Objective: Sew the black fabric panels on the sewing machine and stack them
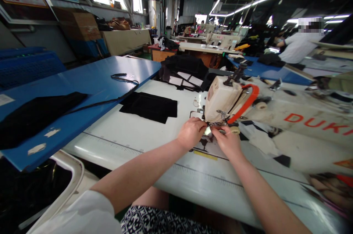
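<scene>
At the needle end of a white sewing machine (pixel 220 98), both of my hands meet under its head. My left hand (pixel 192 131) has its fingers pinched together just left of the needle area. From the other side my right hand (pixel 226 141) also pinches there, close to a small bright light on the machine bed. Whatever lies between the fingertips is too small and too hidden to name. A flat black fabric piece (pixel 150 106) rests on the pale table (pixel 110 131), left of my hands and apart from them.
Behind the machine lies a pile of black fabric (pixel 183 65) with white pieces on it. A blue table (pixel 104 76) at left carries black cloth (pixel 38 116) and a dark strip. White pieces (pixel 256 138) lie under the machine arm. A white-rimmed bin (pixel 74 168) stands lower left.
</scene>
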The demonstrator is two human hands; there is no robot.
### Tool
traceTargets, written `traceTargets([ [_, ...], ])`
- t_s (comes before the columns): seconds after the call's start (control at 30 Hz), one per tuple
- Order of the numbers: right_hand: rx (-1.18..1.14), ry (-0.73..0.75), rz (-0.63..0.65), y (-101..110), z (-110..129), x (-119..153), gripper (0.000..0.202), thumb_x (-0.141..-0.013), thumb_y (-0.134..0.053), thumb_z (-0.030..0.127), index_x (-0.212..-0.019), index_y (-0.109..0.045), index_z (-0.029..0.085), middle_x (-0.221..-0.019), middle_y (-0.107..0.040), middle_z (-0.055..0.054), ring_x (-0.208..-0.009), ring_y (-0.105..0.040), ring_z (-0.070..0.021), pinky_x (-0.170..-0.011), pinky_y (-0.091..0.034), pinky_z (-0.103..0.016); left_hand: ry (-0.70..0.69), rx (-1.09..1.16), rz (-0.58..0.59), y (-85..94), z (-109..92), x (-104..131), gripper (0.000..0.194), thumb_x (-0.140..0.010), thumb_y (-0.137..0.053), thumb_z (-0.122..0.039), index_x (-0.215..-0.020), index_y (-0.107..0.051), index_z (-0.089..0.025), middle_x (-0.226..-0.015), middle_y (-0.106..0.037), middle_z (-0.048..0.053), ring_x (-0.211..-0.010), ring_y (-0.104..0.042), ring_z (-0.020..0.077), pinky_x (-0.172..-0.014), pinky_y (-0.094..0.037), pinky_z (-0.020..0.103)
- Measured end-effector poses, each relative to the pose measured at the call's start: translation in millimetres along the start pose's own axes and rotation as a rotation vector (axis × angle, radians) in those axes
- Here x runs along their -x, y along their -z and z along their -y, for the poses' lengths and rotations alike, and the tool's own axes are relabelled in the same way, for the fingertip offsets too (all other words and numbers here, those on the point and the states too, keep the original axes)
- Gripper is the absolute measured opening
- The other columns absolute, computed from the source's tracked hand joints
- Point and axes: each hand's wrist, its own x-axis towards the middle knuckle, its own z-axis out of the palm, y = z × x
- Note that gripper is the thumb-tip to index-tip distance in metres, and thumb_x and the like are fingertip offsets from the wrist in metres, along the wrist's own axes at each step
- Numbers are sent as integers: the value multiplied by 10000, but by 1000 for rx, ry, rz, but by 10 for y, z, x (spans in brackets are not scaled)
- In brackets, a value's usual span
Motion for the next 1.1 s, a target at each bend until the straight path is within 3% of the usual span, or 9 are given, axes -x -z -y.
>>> traceTargets([
  [0.27, -17, 43, -7, 12, -33, 0, 231, -693, -503, 412, -633, -599, 211, -552, -583, -29, -590, -531, -207, -566, -370, -289, 60, 30, -6, -12, -26, 3, 85, -823, -603, -151, -847, -681, -173, -829, -659, 30, -788, -615, 161, -743, -496, 244],
  [0.53, -69, 227, 74, 182, -44, 191, 108, -720, -535, 298, -670, -592, 223, -722, -628, -10, -732, -561, -197, -715, -407, -303, 51, 131, -57, 77, -72, 141, 149, -800, -595, -95, -922, -645, -165, -893, -667, 40, -829, -623, 161, -789, -510, 263],
  [0.67, -76, 419, 107, 300, 1, 333, 65, -758, -522, 206, -700, -549, 222, -763, -602, -15, -804, -531, -200, -763, -398, -323, -102, 109, -62, 172, -130, 244, 137, -835, -553, -107, -933, -634, -157, -941, -670, 50, -925, -603, 177, -866, -492, 307],
  [0.77, -130, 458, 157, 373, 64, 408, 94, -773, -511, 171, -694, -520, 222, -768, -577, -13, -810, -521, -191, -763, -398, -318, -276, 91, 3, 219, -191, 277, 198, -878, -493, -117, -1038, -605, -146, -1054, -651, 69, -1004, -577, 176, -921, -465, 325],
  [0.87, -222, 401, 222, 428, 90, 457, 90, -780, -522, 181, -700, -518, 221, -779, -568, -7, -804, -524, -181, -758, -398, -307, -364, 76, 141, 233, -227, 272, 235, -893, -471, -118, -1097, -584, -144, -1131, -625, 82, -1036, -569, 175, -928, -455, 324],
  [0.93, -317, 309, 294, 453, 61, 474, 74, -784, -533, 209, -711, -534, 221, -785, -572, -3, -792, -527, -174, -739, -400, -295, -355, 89, 221, 232, -229, 269, 187, -902, -477, -141, -1015, -625, -151, -1025, -667, 60, -946, -600, 165, -891, -467, 311],
  [1.0, -424, 170, 356, 468, 3, 476, 73, -782, -549, 259, -720, -553, 220, -782, -574, 1, -769, -523, -170, -700, -398, -283, -303, 128, 246, 231, -226, 278, 166, -903, -496, -168, -930, -659, -159, -902, -694, 35, -845, -612, 154, -830, -484, 289],
  [1.1, -557, -20, 391, 476, -88, 455, 118, -755, -586, 322, -708, -570, 216, -755, -568, 7, -747, -504, -165, -662, -380, -273, -221, 223, 228, 239, -237, 304, 163, -896, -525, -207, -931, -679, -168, -877, -701, 30, -819, -611, 148, -769, -495, 261],
])
